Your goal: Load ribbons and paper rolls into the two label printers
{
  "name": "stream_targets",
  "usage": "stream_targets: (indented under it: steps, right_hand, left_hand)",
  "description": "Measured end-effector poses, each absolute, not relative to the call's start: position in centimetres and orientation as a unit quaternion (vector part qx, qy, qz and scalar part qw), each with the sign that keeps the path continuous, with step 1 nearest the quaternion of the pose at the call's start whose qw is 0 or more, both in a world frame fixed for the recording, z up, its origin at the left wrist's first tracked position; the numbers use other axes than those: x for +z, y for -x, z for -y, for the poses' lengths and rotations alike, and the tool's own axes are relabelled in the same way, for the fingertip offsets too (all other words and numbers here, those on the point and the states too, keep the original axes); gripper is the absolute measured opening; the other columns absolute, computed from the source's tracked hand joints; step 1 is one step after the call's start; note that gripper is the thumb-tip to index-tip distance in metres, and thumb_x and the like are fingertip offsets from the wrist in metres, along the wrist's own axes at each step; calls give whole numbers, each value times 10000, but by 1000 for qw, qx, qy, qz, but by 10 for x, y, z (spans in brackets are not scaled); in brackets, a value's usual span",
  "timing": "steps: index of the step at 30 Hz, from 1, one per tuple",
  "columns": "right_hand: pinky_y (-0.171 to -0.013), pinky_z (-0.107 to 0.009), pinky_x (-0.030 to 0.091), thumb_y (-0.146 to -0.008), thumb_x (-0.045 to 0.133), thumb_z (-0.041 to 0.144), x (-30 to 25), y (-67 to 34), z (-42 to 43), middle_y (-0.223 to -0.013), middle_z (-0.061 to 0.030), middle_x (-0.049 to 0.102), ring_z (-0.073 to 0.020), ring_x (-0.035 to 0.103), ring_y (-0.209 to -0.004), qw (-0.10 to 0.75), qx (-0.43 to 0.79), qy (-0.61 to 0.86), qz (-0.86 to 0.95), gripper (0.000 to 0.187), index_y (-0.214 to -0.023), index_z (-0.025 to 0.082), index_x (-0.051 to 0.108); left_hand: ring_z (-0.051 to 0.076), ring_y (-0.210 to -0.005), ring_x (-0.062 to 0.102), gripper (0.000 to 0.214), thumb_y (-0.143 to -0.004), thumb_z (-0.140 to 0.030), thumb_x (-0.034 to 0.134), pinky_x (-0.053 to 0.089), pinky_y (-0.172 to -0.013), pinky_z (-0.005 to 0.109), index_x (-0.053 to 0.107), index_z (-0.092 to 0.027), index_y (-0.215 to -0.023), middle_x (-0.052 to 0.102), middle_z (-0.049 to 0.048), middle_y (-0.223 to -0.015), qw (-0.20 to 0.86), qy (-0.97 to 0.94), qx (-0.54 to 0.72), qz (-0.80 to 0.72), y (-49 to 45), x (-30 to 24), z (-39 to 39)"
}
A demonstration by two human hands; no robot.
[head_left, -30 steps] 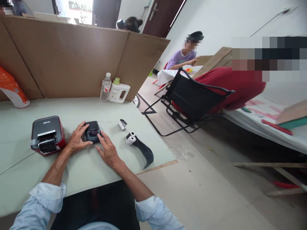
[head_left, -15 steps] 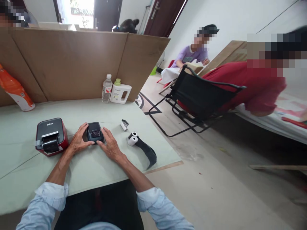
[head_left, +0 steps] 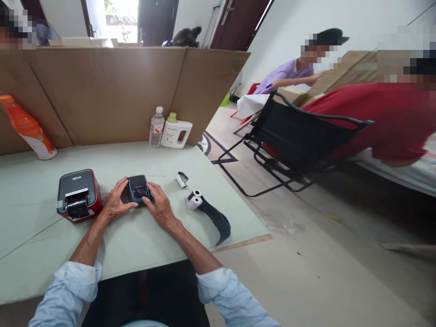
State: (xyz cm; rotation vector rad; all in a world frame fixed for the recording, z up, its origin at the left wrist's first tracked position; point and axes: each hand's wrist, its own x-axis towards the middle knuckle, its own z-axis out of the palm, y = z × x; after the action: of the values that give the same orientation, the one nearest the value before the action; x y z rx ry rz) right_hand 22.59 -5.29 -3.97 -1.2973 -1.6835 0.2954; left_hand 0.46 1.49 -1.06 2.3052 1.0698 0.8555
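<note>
A small black portable printer (head_left: 138,190) lies on the pale green tabletop between my two hands. My left hand (head_left: 116,200) grips its left side, fingers at the upper edge and thumb along the lower corner. Against the right side rests my right hand (head_left: 161,205), its thumb pressed on the lower front face. To the left stands a larger red and black label printer (head_left: 79,195) with a glossy black strip at its front. Right of my hands lie two white rolls (head_left: 194,201) with a curled black strip (head_left: 218,222), and a small silver-and-black piece (head_left: 182,180).
A cardboard partition (head_left: 112,95) closes off the table's far side. Before it stand a clear water bottle (head_left: 156,128), a white jug (head_left: 176,134) and a leaning orange bottle (head_left: 29,129). Beyond the table's right edge are a black folding chair (head_left: 299,131) and two seated people.
My right thumb has moved from the printer's lower corner onto its front face. The camera view has shifted slightly, and the person in purple has leaned forward with an arm stretched out.
</note>
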Motion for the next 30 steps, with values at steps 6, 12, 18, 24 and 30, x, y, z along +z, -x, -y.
stream_targets:
  steps: [6, 12, 18, 24, 30]
  right_hand:
    - [-1209, -539, 478, -1033, 577, 354, -57, -225, 70, -1555, -209, 543, -321, 516, -1471, 431, 119, 546, 709, 642, -1623, 175, 396]
    - [-1191, -539, 499, -1036, 579, 340, -59, -224, 69, -1545, -208, 556, -331, 542, -1451, 429, 104, 548, 710, 647, -1634, 184, 389]
    - [-1178, -545, 511, -1033, 590, 327, -60, -224, 69, -1542, -228, 553, -346, 550, -1441, 429, 94, 542, 717, 642, -1626, 162, 408]
    - [-1169, -563, 518, -1019, 612, 292, -58, -225, 69, -1509, -229, 576, -350, 565, -1420, 435, 97, 529, 722, 630, -1613, 183, 436]
    - [-1153, -533, 535, -1001, 631, 260, -53, -225, 69, -1458, -211, 603, -330, 594, -1373, 453, 103, 510, 724, 610, -1585, 191, 468]
  left_hand:
    - [386, -1508, 479, 865, -742, -461, 888, 375, -1272, 581, 568, -175, -1493, 494, 210, -1618, 210, -833, 310, -407, -3, -13, -10]
    - [390, -1424, 566, 711, -748, -472, 871, 454, -1216, 573, 677, -176, -1365, 567, 191, -1551, 213, -829, 300, -421, -4, -11, -6]
    - [378, -1386, 596, 647, -814, -517, 798, 480, -1193, 549, 680, -196, -1362, 597, 172, -1517, 207, -832, 274, -436, -6, -3, 1]
    - [382, -1385, 589, 638, -797, -492, 797, 461, -1193, 571, 681, -199, -1352, 603, 173, -1501, 223, -833, 265, -432, -3, 0, -2]
    - [355, -1282, 647, 633, -763, -457, 817, 507, -1139, 527, 681, -188, -1320, 657, 153, -1389, 256, -825, 255, -434, -4, 11, -4]
